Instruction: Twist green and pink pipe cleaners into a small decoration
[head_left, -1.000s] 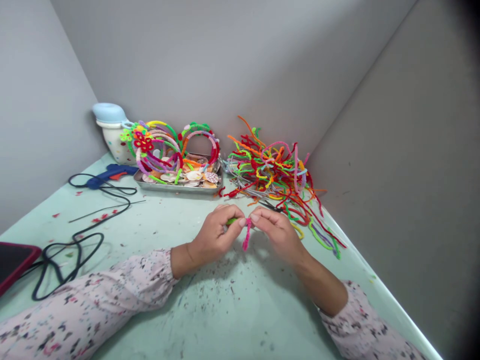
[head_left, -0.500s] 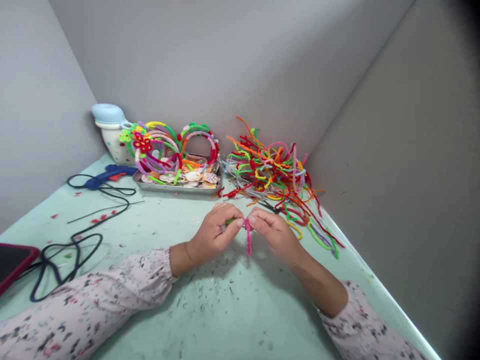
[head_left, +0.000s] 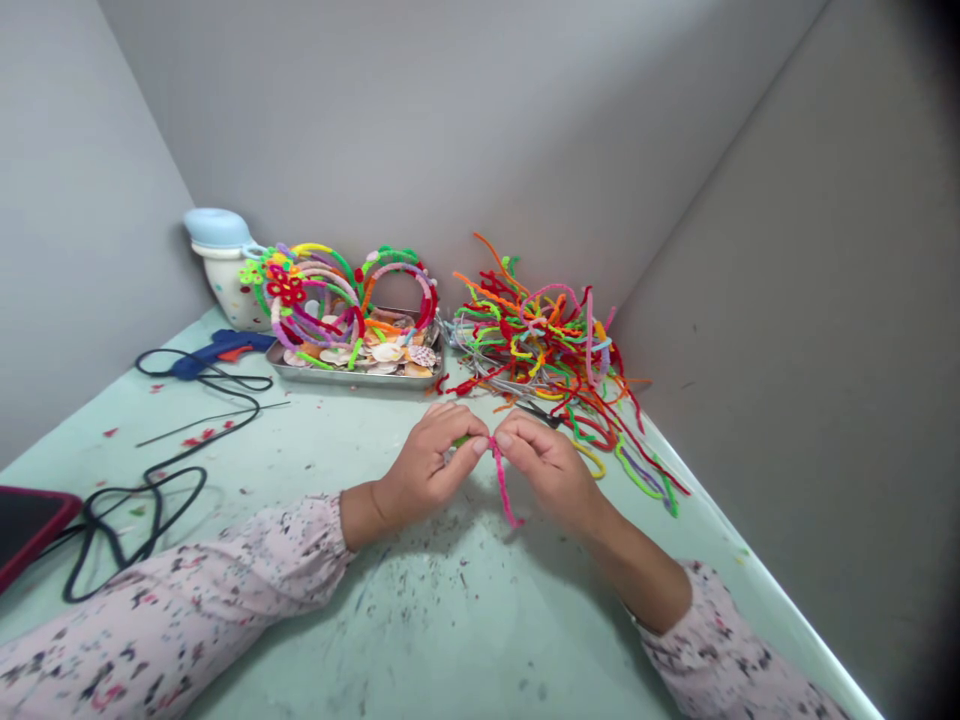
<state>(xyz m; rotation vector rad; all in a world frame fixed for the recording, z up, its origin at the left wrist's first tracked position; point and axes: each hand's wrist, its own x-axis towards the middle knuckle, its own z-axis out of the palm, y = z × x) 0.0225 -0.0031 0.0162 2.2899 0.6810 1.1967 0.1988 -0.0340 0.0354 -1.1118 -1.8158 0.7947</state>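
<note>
A pink pipe cleaner (head_left: 505, 487) hangs down from between my fingertips, its lower end slanting to the right. My left hand (head_left: 437, 452) is closed in a pinch, and a bit of green fuzzy stem (head_left: 460, 441) shows between its thumb and forefinger. Thumb and forefinger of my right hand (head_left: 546, 462) pinch at the top of the pink piece, nearly touching the left fingertips. What else lies inside the fingers is hidden. Just behind the right hand lie scissors with dark blades (head_left: 538, 414).
A metal tray (head_left: 352, 379) of shells and fuzzy hoops (head_left: 397, 262) stands at the back. Right of it is a tangled heap of pipe cleaners (head_left: 540, 330). To the left are a blue glue gun (head_left: 217, 350), a black cord (head_left: 154, 500), a red-edged device (head_left: 37, 530) and a white cup (head_left: 225, 280).
The hanging pink end now looks longer and has swung from straight down to a slant toward the right. Both hands stay in nearly the same place.
</note>
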